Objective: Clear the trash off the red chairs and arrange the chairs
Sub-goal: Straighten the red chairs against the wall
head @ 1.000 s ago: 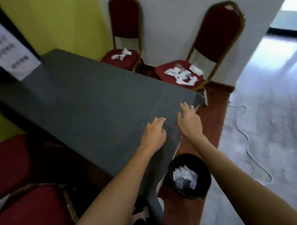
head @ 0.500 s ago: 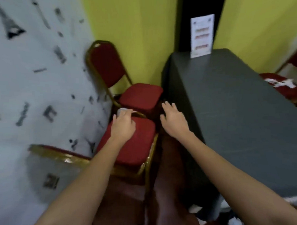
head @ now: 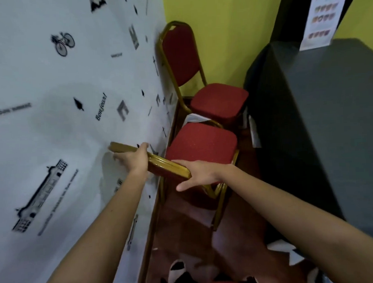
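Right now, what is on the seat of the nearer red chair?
The nearer red chair has a bare seat with no trash. Its backrest top and the right hand cover the seat's near edge.

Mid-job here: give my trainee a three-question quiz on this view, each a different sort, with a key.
1. True or false: both hands are on the top rail of the near chair's backrest.
2. Multiple choice: the near chair's seat holds A) crumpled paper B) a bin C) nothing visible.
3. What stands to the right of the two chairs?

Key
1. True: left hand and right hand are on the backrest rail.
2. C: the near chair seat looks bare.
3. The grey-covered table, beside the far chair.
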